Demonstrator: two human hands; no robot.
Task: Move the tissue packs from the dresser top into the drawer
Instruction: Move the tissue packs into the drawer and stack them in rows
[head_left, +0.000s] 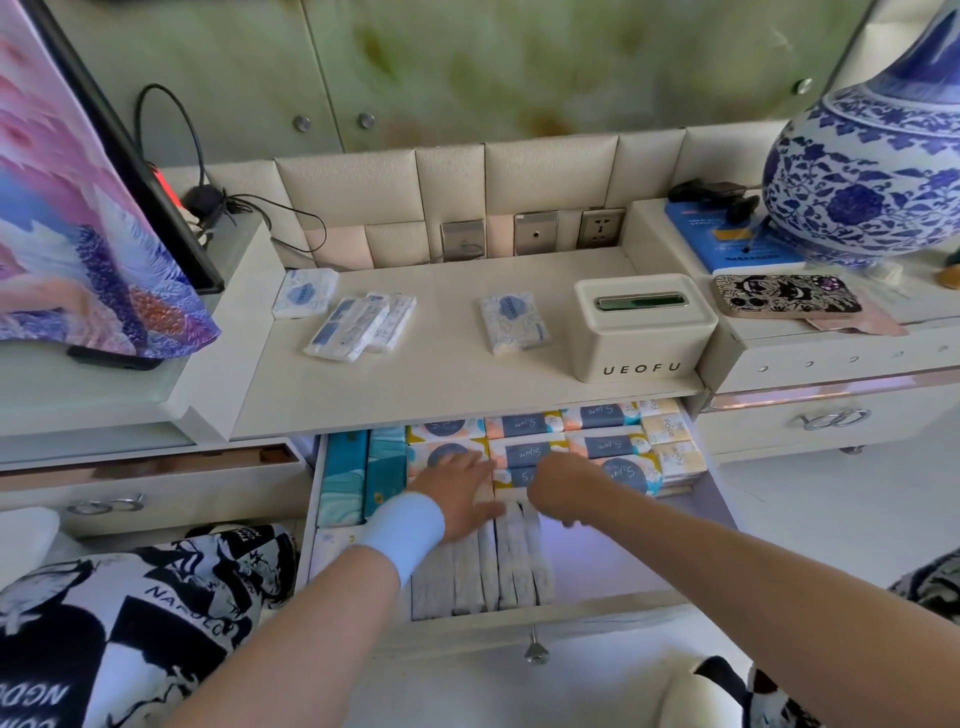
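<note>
Resting on upright drawer packs (514, 564), the left hand (457, 493) is lying wide; the grip of the right hand (563, 488): cannot tell. A tissue box (641, 332) is standing beside the worktop packs (511, 322).

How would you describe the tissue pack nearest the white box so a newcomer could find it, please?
Start at the white UEOFU tissue box on the dresser top. The tissue pack lies just to its left, alone. The other packs cluster farther left, two overlapping.

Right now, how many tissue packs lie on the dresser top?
4 tissue packs: one at the back left, two overlapping beside it, one left of the tissue box. The pair may hide another.
</note>
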